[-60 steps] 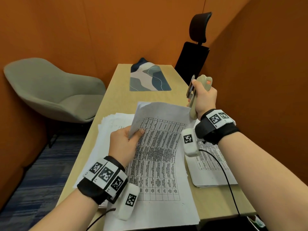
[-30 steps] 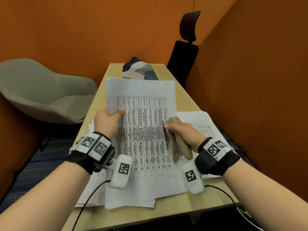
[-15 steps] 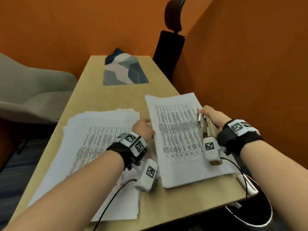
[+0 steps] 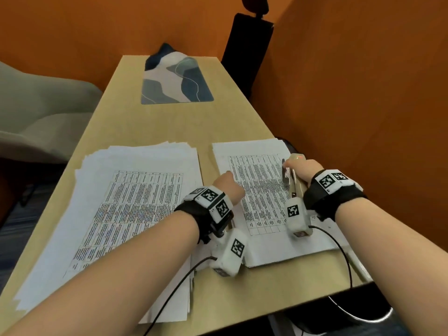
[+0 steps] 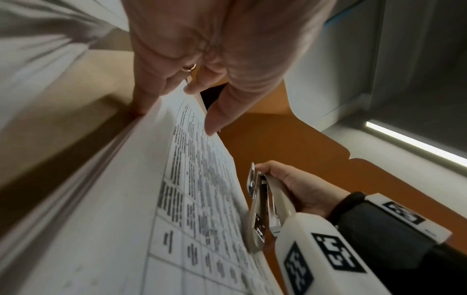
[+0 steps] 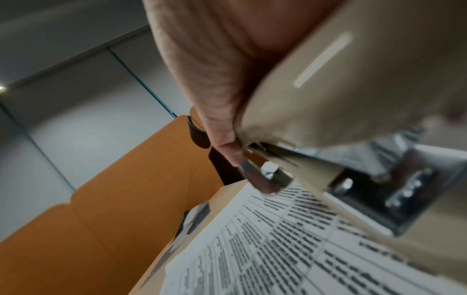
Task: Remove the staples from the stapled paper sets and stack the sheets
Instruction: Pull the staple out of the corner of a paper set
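Right hand (image 4: 301,169) round stapler (image 4: 294,183); left hand (image 4: 228,184) on paper stack (image 4: 264,204)

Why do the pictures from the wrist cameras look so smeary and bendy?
Left wrist view: the paper stack streaks into blur at the left edge, and the wide lens stretches the left hand huge. Right wrist view: the stapler in the right hand is too close, so soft. Head view: sharper, though the printed text is smudged.
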Available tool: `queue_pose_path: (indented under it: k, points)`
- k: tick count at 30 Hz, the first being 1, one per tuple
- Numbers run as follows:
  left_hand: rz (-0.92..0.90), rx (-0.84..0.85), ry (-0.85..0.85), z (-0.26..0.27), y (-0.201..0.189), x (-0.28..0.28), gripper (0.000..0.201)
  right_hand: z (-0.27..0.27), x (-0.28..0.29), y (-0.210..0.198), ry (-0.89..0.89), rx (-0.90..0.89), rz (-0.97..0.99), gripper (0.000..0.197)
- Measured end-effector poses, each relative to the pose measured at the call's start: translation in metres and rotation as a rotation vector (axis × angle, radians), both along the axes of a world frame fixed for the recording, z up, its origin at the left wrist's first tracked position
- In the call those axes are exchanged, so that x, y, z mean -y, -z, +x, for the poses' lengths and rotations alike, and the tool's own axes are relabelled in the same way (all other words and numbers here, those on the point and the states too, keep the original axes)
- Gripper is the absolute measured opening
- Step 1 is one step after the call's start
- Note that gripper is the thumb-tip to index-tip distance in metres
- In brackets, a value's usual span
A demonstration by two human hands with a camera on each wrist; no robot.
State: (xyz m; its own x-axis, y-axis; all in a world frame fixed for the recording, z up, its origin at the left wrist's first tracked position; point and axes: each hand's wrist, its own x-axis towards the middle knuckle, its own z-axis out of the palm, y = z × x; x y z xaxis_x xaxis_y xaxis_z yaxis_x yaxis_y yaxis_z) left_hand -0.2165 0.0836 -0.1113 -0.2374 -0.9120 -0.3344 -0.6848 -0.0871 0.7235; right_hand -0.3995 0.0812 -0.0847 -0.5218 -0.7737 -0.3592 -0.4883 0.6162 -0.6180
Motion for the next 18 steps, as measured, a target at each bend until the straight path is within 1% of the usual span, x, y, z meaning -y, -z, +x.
queue_pose_path:
  k: [1,2,4,5,6,7,8,9,11,12,13,14,15,16,17,18]
  points:
    - [0.007,-0.038,-0.015,0.003,-0.003,-0.001,0.061,-0.001,0.001,-0.001,-0.001,0.006,-0.026,0.054]
    - [0.011,-0.078,-0.039,0.007,-0.007,-0.003,0.063,0.000,0.001,-0.002,-0.014,-0.028,-0.045,0.051]
    - [-0.023,-0.154,-0.102,0.020,-0.020,-0.002,0.058,0.008,0.005,-0.007,-0.073,-0.107,-0.090,0.050]
    - [-0.052,-0.171,-0.129,0.028,-0.027,-0.001,0.055,0.015,0.006,-0.010,-0.113,-0.106,-0.101,0.047]
    - [-0.079,-0.160,-0.147,0.037,-0.032,0.004,0.053,0.024,0.008,-0.014,-0.165,-0.100,-0.083,0.042]
    - [-0.103,-0.129,-0.158,0.047,-0.037,0.010,0.053,0.033,0.009,-0.016,-0.245,-0.134,-0.050,0.034]
    - [-0.125,-0.073,-0.156,0.058,-0.040,0.016,0.053,0.042,0.010,-0.018,-0.344,-0.223,0.021,0.028]
    - [-0.158,0.011,-0.139,0.069,-0.042,0.023,0.049,0.051,0.011,-0.021,-0.444,-0.324,0.076,0.028]
    - [-0.219,0.235,-0.094,0.096,-0.044,0.037,0.038,0.069,0.013,-0.020,-0.567,-0.509,0.142,0.040]
    - [-0.227,0.345,-0.067,0.109,-0.043,0.043,0.031,0.075,0.015,-0.017,-0.636,-0.579,0.167,0.037]
    - [-0.211,0.457,-0.029,0.121,-0.042,0.048,0.021,0.080,0.017,-0.013,-0.696,-0.642,0.194,0.028]
    - [-0.184,0.572,0.011,0.131,-0.042,0.052,0.015,0.085,0.018,-0.007,-0.715,-0.672,0.229,0.016]
    - [-0.163,0.674,0.045,0.141,-0.040,0.056,0.014,0.087,0.021,0.000,-0.731,-0.699,0.243,0.009]
    - [-0.150,0.745,0.069,0.148,-0.037,0.061,0.021,0.090,0.024,0.005,-0.749,-0.735,0.248,0.009]
    - [-0.134,0.783,0.082,0.154,-0.034,0.065,0.028,0.096,0.027,0.006,-0.777,-0.770,0.232,0.011]
    - [-0.131,0.817,0.110,0.158,-0.032,0.068,0.031,0.104,0.029,0.004,-0.796,-0.798,0.223,0.015]
